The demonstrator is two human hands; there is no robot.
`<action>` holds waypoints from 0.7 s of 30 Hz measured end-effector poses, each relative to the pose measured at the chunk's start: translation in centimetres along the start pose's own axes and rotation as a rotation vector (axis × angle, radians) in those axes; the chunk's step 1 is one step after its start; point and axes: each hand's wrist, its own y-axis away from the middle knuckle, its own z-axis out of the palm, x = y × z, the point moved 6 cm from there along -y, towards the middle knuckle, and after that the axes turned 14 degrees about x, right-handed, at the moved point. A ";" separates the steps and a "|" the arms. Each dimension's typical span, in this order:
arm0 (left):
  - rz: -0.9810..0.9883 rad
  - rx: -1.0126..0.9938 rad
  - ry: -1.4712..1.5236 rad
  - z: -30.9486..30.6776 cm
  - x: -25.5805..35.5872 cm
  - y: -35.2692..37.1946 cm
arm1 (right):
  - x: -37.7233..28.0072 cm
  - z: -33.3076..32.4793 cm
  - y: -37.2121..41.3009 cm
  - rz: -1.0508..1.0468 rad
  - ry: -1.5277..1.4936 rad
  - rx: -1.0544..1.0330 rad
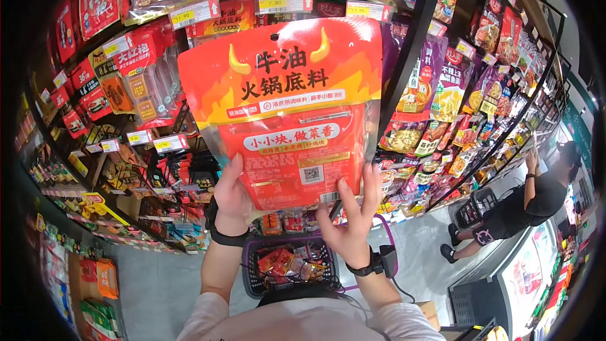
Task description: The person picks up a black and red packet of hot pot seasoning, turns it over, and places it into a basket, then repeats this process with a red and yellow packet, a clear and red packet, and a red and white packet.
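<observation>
A large red packet of beef tallow hotpot base is upright in front of me, with Chinese lettering, yellow horn shapes and a QR code. My left hand is closed on its lower left edge, thumb up along the side. At the lower right, my right hand has its fingers spread, with the index fingertip against the packet's face near the barcode. Its thumb is below the bottom edge. Both wrists wear black straps. Beneath the hands, a dark shopping basket with a purple handle holds several packaged goods.
Shelves of seasoning packets curve across both sides, with price tags along their edges. A person in black stands at the right beside another basket. A white display case is at the lower right. Grey floor shows below.
</observation>
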 end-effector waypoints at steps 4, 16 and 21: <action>-0.004 0.141 -0.369 1.5 -1.4 1.9 | -0.9 0.3 -0.2 -0.020 0.116 0.011; 0.629 -0.229 -1.476 7.5 -2.0 4.0 | 4.1 3.4 1.9 1.239 -1.542 0.027; 0.514 -0.197 -1.369 5.4 -2.7 4.7 | 3.5 3.7 2.8 1.304 -1.597 -0.002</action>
